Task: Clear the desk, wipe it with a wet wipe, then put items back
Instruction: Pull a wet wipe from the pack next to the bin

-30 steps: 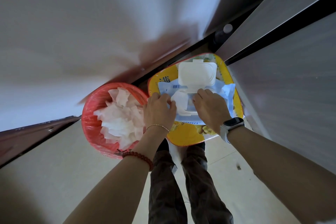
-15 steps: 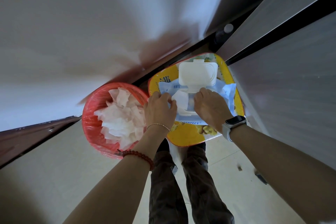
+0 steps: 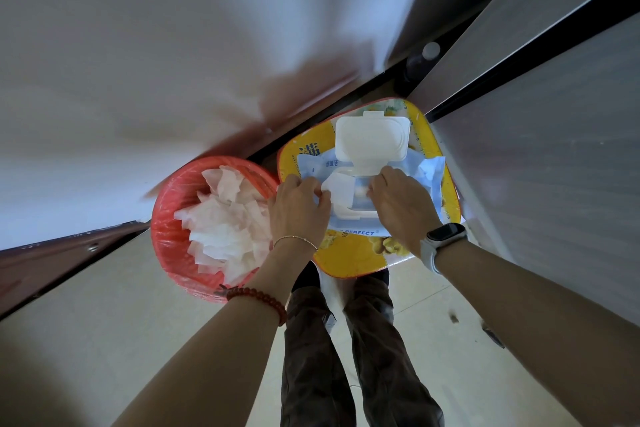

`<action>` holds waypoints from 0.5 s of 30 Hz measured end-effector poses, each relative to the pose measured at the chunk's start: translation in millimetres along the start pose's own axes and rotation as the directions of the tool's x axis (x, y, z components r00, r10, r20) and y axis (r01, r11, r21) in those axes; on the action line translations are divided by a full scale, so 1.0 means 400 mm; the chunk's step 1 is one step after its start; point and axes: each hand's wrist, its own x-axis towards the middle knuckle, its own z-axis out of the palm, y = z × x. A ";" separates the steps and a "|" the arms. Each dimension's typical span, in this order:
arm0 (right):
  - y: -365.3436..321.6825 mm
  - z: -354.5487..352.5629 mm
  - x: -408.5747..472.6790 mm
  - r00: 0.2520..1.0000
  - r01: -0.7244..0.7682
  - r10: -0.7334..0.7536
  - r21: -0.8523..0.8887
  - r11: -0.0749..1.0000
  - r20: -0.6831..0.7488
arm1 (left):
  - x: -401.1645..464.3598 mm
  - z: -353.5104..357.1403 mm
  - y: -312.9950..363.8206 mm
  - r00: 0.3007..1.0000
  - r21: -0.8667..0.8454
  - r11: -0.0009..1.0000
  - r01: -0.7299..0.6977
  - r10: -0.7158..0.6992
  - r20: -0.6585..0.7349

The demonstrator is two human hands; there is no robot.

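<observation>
Left hand (image 3: 298,208) pinches a wet wipe (image 3: 334,189) at the open pack (image 3: 367,194); right hand (image 3: 398,204) presses the pack down. If that hold slips, the pack could lift off the yellow stool (image 3: 353,260) edge

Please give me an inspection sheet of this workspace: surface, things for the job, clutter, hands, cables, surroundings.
Surface: yellow stool top, carrying the wipe pack.
Job's things: blue wet wipe pack, white flip lid open; a white wipe sticks out of the opening.
Clutter: red bin beside the stool, full of used white wipes.
Hands: left hand pinches the wipe; right hand rests on the pack at the opening, its grip hidden.
Cables: nothing seen.
Surroundings: pale tiled floor, grey panels on the right; desk not in view.
</observation>
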 end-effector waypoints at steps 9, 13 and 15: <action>-0.003 -0.017 0.010 0.999 0.032 -0.032 -0.002 0.999 -0.021 | 0.004 -0.001 -0.001 1.000 -0.015 1.000 0.004 -0.004 0.000; -0.009 -0.013 0.007 0.999 0.011 -0.013 -0.048 0.999 -0.047 | 0.004 0.000 0.000 1.000 -0.021 1.000 0.014 -0.014 0.007; -0.014 -0.016 0.003 0.994 -0.033 0.036 0.024 0.999 -0.108 | 0.005 0.000 0.000 1.000 -0.026 1.000 0.018 -0.017 0.007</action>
